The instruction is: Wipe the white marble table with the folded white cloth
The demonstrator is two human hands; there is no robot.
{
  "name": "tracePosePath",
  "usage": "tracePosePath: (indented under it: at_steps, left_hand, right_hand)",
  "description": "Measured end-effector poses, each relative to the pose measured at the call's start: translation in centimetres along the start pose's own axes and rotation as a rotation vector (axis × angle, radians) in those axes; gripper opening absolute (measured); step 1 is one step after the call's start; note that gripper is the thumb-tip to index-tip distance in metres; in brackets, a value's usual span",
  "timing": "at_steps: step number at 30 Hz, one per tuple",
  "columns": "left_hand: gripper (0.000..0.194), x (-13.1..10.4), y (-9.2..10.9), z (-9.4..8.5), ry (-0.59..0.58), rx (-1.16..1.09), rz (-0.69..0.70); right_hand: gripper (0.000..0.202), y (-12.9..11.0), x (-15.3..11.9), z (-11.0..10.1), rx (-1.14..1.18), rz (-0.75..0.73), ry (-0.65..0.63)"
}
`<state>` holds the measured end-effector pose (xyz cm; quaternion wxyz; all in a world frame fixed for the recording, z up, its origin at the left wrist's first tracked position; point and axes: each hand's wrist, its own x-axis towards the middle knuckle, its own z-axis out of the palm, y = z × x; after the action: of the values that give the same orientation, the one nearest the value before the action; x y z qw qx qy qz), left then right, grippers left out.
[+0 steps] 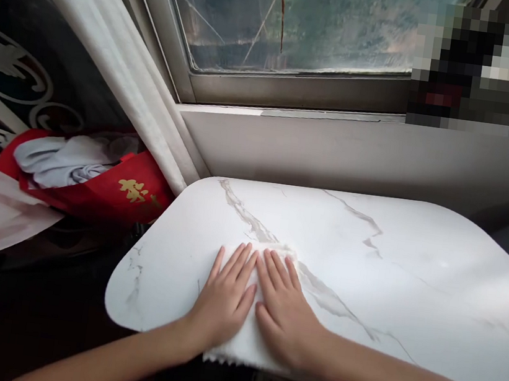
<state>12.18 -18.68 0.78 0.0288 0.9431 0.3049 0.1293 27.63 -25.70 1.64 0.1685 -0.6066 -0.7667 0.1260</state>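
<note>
A white cloth (pixel 247 339) lies spread on the white marble-patterned tabletop (pixel 414 261), its jagged lower edge hanging over the front edge. Flat on the cloth rests my left hand (pixel 225 296), fingers stretched forward and slightly apart. My right hand (pixel 283 307) lies beside it, also flat with fingers extended, pressing on the same cloth. The two hands angle toward each other at the fingertips. Much of the cloth is hidden beneath them.
Behind the table are a low wall (pixel 288 151) and a metal-framed window (pixel 305 88). A white curtain (pixel 124 73) hangs at the left. Beside the table's left end, a red bag (pixel 109 190) holds pale grey fabric (pixel 68 160). Dark, unclear items sit below the front edge.
</note>
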Motion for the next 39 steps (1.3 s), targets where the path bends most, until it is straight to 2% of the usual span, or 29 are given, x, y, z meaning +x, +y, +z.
tracePosePath:
  at_steps: [4,7,10,14,18,22,26,29,34,39]
  left_hand:
    - [0.05,7.3,-2.7,1.5,-0.011,-0.016,-0.049]
    - [0.048,13.5,-4.9,2.6,0.004,-0.032,-0.089]
    - [0.048,18.6,-6.1,3.7,0.023,-0.052,-0.134]
    - [0.047,23.1,-6.0,4.9,0.041,-0.033,-0.176]
    - [0.046,25.0,-5.0,5.5,0.041,-0.013,-0.166]
    - [0.046,24.3,-4.0,5.4,0.028,-0.025,-0.142]
    - [0.046,21.5,-2.1,4.9,0.024,-0.045,-0.127]
    - [0.047,18.0,0.1,4.3,0.028,-0.054,-0.097]
    - [0.048,10.7,4.2,3.0,0.022,-0.035,-0.042]
    - [0.05,4.0,7.9,1.6,-0.046,-0.068,0.064]
  right_hand:
    - [0.059,3.9,5.8,-0.8,-0.067,0.162,0.084]
    - [0.057,7.6,10.5,-1.6,-0.154,0.199,0.157]
    - [0.056,11.2,13.9,-2.6,-0.2,0.223,0.166]
    - [0.054,14.7,15.7,-3.8,-0.223,0.255,0.194]
    - [0.053,15.8,15.4,-4.0,-0.235,0.328,0.284]
    - [0.053,15.2,14.1,-3.8,-0.25,0.377,0.29]
    - [0.054,13.8,11.0,-3.6,-0.29,0.348,0.257]
    - [0.055,12.2,7.6,-3.4,-0.333,0.279,0.216]
    - [0.055,8.2,0.6,-2.3,-0.395,0.175,0.192]
    - [0.059,4.1,-6.2,-1.6,-0.396,0.083,0.19]
